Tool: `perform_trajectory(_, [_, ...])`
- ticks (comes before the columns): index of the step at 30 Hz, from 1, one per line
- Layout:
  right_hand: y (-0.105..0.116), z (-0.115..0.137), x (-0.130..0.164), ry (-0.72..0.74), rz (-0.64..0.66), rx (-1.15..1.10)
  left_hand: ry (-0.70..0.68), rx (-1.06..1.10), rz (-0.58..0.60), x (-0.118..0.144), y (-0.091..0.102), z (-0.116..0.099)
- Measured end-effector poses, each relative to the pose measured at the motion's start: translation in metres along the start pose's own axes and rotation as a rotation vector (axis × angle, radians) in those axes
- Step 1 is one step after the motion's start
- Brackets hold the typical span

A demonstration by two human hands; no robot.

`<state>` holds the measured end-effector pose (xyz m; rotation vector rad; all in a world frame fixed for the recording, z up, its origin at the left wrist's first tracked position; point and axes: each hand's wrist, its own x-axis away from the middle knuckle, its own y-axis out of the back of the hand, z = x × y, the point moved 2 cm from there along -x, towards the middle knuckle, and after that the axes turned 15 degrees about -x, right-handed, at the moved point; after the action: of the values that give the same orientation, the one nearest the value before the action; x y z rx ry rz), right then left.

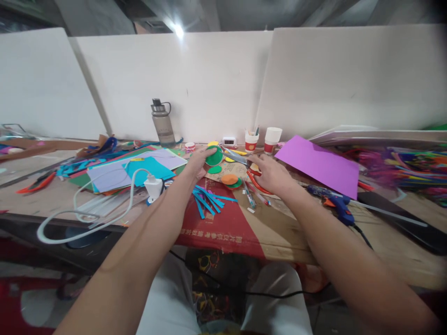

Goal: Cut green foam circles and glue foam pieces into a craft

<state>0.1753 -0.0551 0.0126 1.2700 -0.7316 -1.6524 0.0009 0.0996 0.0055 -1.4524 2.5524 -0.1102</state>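
Between the fingers of my left hand (199,161) is a round green paper disc (214,157). My right hand (272,171) grips a pair of scissors (240,158) with orange-red handles, and the blades point left toward the disc's edge. Whether the blades touch the disc I cannot tell. Below the hands, an orange disc (229,178) lies partly over green ones on the cardboard. Another green disc (215,170) rests just under the held one. Blue paper strips (208,201) are fanned out nearer to me, with pens (250,195) to their right.
A grey water bottle (163,124) and two paper cups (251,141) stand along the back. Coloured sheets (150,171) and a white plug with cable (152,187) lie at left. To the right are a purple sheet (321,165), a blue glue gun (340,207) and a black tray-like object (412,225).
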Motion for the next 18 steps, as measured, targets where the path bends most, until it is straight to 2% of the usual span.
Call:
perform_trajectory(11, [0.0016, -0.0059, -0.0005, -0.016, -0.075, 0.008, -0.095, -0.011, 0.011, 0.0020, -0.0052, -0.0003])
perform_trajectory(18, [0.0022, -0.0058, -0.0011, -0.003, -0.035, 0.035, -0.124, -0.056, 0.006, 0.0029, -0.0052, 0.0001])
